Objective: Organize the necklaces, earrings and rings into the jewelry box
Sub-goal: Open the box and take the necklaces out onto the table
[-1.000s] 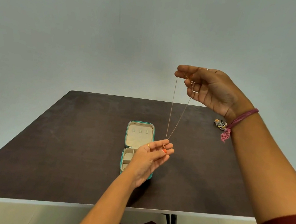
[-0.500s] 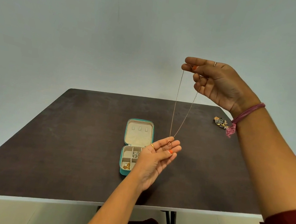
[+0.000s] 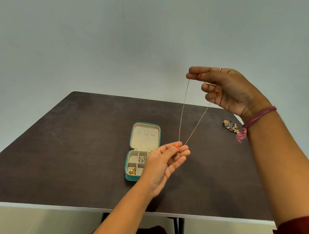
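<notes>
Plain grey wall, dark table (image 3: 68, 143), and the teal jewelry box (image 3: 145, 135) sits open near the middle. Right hand (image 3: 228, 90) pinches the top of a thin necklace (image 3: 183, 109) up high, left hand (image 3: 164, 162) pinches its pendant end down low, so the chain hangs stretched almost vertical. Box lies just left of and below the left hand, clearly the nearer one for lowering it in.

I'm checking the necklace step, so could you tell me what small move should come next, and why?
Probably lower both hands toward the open jewelry box: the right hand pinches the necklace chain high up, the left hand holds its pendant, and it hangs clear above the table.
</notes>
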{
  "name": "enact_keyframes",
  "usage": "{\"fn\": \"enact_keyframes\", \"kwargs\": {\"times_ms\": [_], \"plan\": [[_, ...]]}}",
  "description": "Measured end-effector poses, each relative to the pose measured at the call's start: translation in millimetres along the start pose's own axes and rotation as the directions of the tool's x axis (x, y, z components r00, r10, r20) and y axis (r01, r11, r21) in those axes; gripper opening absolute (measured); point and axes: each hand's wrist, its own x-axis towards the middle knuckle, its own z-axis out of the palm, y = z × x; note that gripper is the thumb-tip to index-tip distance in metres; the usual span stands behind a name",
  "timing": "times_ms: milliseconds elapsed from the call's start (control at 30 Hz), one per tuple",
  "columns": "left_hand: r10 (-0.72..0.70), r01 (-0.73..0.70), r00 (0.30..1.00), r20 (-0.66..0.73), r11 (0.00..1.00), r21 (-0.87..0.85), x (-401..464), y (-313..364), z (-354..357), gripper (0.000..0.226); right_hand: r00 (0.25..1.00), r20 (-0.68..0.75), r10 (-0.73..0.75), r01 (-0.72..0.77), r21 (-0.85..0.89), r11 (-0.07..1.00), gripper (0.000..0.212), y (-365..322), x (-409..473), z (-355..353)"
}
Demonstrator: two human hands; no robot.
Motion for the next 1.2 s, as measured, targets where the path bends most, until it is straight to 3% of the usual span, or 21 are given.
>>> {"fn": "enact_keyframes", "kwargs": {"times_ms": [300,1000,1200], "plan": [[-0.04,0.045,0.999,0.031,0.981,-0.191,-4.7,-1.2,-0.4,0.031,0.999,-0.007,0.05,-0.05,-0.043,0.998,0.028,-0.6,-4.4,-3.7],[0.026,-0.025,0.999,-0.026,0.998,0.049,-9.0,-6.0,-2.7,0.015,0.991,0.046,0.127,-0.123,-0.076,0.989,0.027,6.0,-5.0,-0.5],[-0.016,0.013,1.0,-0.018,0.988,-0.154,-10.3,1.3,-4.2,0.021,0.99,0.064,0.128,-0.124,-0.064,0.99,0.029,11.7,-5.7,-2.6]]}}
